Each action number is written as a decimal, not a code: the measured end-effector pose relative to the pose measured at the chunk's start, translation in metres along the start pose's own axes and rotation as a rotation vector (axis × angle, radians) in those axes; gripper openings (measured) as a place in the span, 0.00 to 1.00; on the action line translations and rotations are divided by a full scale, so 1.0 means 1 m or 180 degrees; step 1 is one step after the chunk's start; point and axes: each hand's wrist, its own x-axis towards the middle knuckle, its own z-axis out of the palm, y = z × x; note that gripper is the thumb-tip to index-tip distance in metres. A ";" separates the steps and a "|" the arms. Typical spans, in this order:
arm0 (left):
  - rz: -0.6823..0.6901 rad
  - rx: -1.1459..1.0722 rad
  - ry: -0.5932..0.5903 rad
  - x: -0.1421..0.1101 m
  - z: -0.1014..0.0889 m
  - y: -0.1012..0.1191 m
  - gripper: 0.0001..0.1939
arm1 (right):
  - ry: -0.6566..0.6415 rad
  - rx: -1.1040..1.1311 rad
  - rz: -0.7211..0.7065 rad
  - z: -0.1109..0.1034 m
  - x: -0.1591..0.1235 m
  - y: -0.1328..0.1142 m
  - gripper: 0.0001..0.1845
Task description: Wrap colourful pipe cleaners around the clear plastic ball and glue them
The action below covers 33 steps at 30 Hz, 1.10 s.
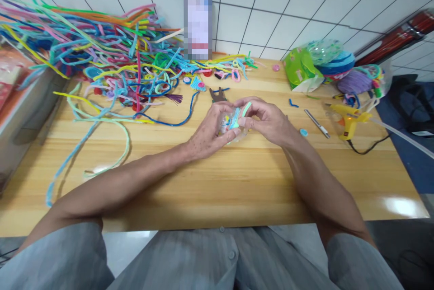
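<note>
Over the middle of the table, my left hand point(214, 128) is closed around a small clear plastic bag point(225, 123) with blue, yellow and red bits showing in it. My right hand point(262, 118) pinches a short light-green pipe cleaner point(246, 109) against the bag's right side. Fingers cover part of the bag, so I cannot tell whether the pipe cleaner is attached to anything inside. Just beyond my left hand lie dark-handled pliers point(218, 95) and a short blue pipe cleaner piece.
A large tangle of coloured pipe cleaners point(111, 64) spreads over the back left. A phone point(198, 27) leans on the tiled wall. To the right lie a craft knife point(317, 123), a blue button point(303, 132), a yellow glue gun point(349, 118) with its cord, and a green packet point(303, 69).
</note>
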 end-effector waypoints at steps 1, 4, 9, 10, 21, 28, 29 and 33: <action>0.0017 -0.0003 -0.0015 0.000 0.000 0.000 0.23 | 0.0004 0.0083 0.0066 0.000 0.000 0.000 0.18; 0.0042 0.0008 -0.0039 -0.001 -0.001 0.000 0.23 | 0.0032 0.0190 0.0201 0.000 0.001 0.001 0.18; 0.0186 0.0058 0.0050 -0.002 0.000 -0.003 0.24 | 0.0044 0.0158 0.0110 0.001 0.001 0.002 0.18; 0.0214 0.0077 0.0066 -0.002 0.000 -0.004 0.24 | 0.0060 0.0160 0.0104 0.001 0.001 0.003 0.18; 0.0010 0.0271 -0.0001 -0.005 -0.003 0.001 0.33 | 0.0083 0.0098 0.0027 0.003 0.002 0.006 0.16; -0.0197 0.0389 -0.0222 -0.001 -0.007 0.005 0.32 | 0.0153 -0.0025 -0.0052 0.005 0.002 0.003 0.17; -0.0145 0.0392 -0.0216 -0.001 -0.006 0.004 0.32 | 0.0160 -0.0036 -0.0066 0.005 0.002 0.002 0.18; -0.0085 0.0384 -0.0227 -0.001 -0.004 0.002 0.32 | 0.0176 -0.0082 -0.0129 0.005 0.001 0.003 0.16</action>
